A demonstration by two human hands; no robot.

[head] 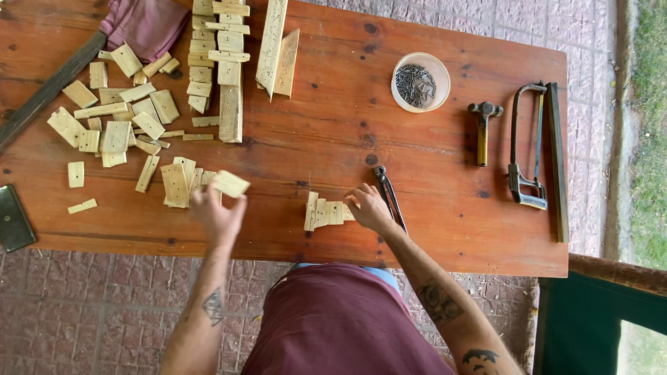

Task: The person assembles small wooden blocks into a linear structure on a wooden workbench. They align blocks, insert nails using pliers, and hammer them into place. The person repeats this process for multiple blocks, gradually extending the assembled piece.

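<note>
My left hand (pixel 217 215) holds a small pale wooden piece (pixel 231 183) lifted just above the table's near left part, next to a loose heap of similar wooden pieces (pixel 177 182). My right hand (pixel 369 207) rests with fingers curled on the right end of a short row of wooden pieces (pixel 324 212) laid side by side near the front edge. Black pincers (pixel 389 194) lie just right of that hand.
The brown wooden table (pixel 333 139) carries many cut wood scraps (pixel 118 111) at left, long strips (pixel 272 42) at the back, a bowl of nails (pixel 420 82), a hammer (pixel 483 128), a hacksaw (pixel 528 146), a purple cloth (pixel 142 24) and a dark phone (pixel 14 219).
</note>
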